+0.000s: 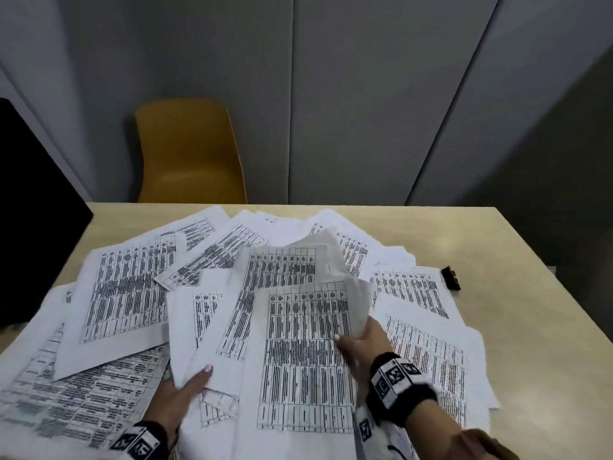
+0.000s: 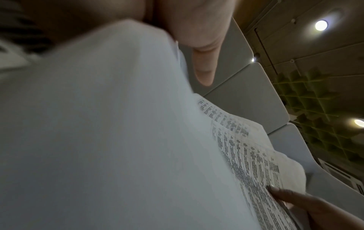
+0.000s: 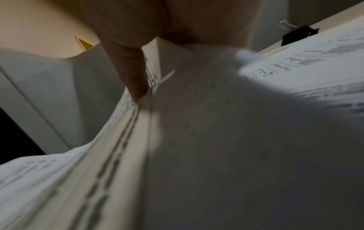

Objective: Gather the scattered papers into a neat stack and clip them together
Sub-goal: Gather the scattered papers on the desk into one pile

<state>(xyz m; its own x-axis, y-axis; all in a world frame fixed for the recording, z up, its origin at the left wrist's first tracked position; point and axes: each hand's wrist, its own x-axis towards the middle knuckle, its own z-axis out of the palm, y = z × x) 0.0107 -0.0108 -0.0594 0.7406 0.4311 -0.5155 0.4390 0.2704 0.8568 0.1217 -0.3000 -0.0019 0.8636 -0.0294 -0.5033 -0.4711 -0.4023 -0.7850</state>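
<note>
Several printed table sheets (image 1: 126, 293) lie fanned and overlapping across the beige table (image 1: 524, 343). My left hand (image 1: 185, 393) grips a few lifted sheets (image 1: 212, 327) near the front, thumb on top and fingers hidden beneath. My right hand (image 1: 360, 340) pinches the right edge of the top printed sheet (image 1: 308, 360), thumb (image 3: 135, 80) pressed on its face. The left wrist view is mostly the blank underside of the paper (image 2: 108, 124), with my right hand's finger (image 2: 291, 197) at its far edge. A black binder clip (image 1: 451, 277) (image 3: 297, 35) lies on the table to the right of the papers.
A yellow chair (image 1: 189, 151) stands behind the table's far edge. A black panel (image 1: 33, 227) rises at the left side. Grey wall panels (image 1: 365, 94) close the back. Bare tabletop shows along the right side around the clip.
</note>
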